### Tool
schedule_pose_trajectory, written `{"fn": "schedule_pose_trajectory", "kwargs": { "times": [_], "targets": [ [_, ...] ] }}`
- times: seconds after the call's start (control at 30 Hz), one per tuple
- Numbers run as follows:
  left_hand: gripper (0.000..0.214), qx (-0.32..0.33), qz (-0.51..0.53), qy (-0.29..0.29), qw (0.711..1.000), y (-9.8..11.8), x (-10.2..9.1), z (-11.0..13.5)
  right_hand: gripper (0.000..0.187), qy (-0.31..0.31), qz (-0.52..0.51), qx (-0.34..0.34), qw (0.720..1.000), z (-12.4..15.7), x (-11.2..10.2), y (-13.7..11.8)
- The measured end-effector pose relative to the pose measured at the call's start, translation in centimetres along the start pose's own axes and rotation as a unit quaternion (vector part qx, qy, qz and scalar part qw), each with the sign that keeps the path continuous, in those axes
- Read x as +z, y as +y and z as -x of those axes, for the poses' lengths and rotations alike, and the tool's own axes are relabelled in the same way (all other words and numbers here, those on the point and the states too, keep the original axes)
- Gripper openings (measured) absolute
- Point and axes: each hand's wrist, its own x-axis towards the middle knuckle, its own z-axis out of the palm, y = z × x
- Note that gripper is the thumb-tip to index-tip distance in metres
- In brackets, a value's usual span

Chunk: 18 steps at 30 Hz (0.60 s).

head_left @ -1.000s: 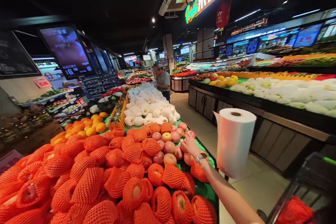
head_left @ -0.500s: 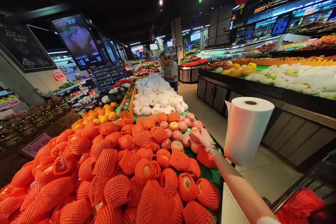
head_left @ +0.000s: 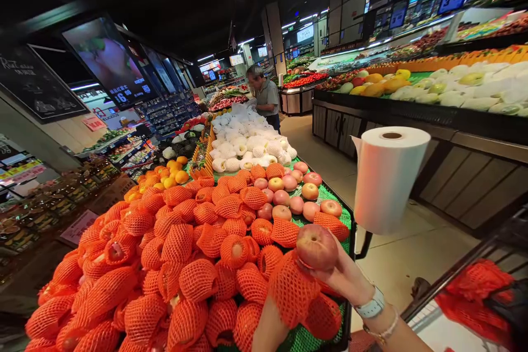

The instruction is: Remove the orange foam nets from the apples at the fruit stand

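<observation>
My right hand (head_left: 344, 272), with a watch and bracelet on its wrist, is closed around a bare reddish apple (head_left: 317, 247) over the near right part of the fruit display. Against the apple's lower left side is an orange foam net sleeve (head_left: 293, 289). My left hand (head_left: 270, 323) comes up from below and holds this sleeve; the mesh covers its fingers. Many apples in orange foam nets (head_left: 198, 280) are heaped to the left. Beyond my hands, loose bare apples (head_left: 296, 205) lie on green matting (head_left: 330, 193).
A plastic bag roll (head_left: 391, 184) stands at the display's right edge. Lower right, a cart (head_left: 429, 308) holds a red net bag (head_left: 474, 294). White-netted fruit (head_left: 251, 146) and oranges (head_left: 175, 173) lie farther back. A person (head_left: 264, 96) stands beyond, by the aisle.
My right hand has lifted an apple from the loose ones and brought it back toward me. My left hand and the foam net sleeve now meet it. The view has tilted down slightly.
</observation>
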Motion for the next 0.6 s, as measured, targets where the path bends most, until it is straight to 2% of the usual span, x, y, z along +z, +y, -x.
{"fn": "schedule_pose_trajectory", "kwargs": {
  "times": [0.07,0.17,0.23,0.3,0.37,0.47,0.53,0.6],
  "targets": [
    [0.043,0.006,-0.019,-0.033,0.999,0.1,0.0,0.3,0.041,0.013,0.002,-0.005,1.000,0.1,-0.3,0.2],
    [0.043,0.011,-0.046,-0.052,0.998,0.1,0.0,0.9,0.048,0.024,0.028,-0.006,0.999,0.1,-0.8,1.1],
    [0.044,0.012,-0.063,-0.060,0.996,0.1,0.0,1.1,0.054,0.053,0.074,-0.045,0.995,0.1,-0.9,2.2],
    [0.045,0.016,-0.077,-0.064,0.995,0.3,-0.2,1.1,0.054,0.092,0.155,-0.103,0.978,0.2,-1.2,3.4],
    [0.046,0.024,-0.090,-0.067,0.993,0.7,-0.3,0.9,0.051,0.090,0.273,-0.140,0.947,0.3,-1.5,4.3],
    [0.047,0.021,-0.081,-0.051,0.995,1.0,-0.2,0.9,0.048,0.016,0.457,-0.153,0.876,0.4,-1.8,4.8],
    [0.046,0.003,-0.027,-0.005,1.000,0.7,0.1,1.3,0.049,-0.018,0.527,-0.140,0.838,0.6,-1.7,4.7],
    [0.046,-0.027,0.085,0.068,0.994,0.1,0.7,1.8,0.051,-0.042,0.565,-0.119,0.815,1.0,-1.2,4.4]
  ]
}}
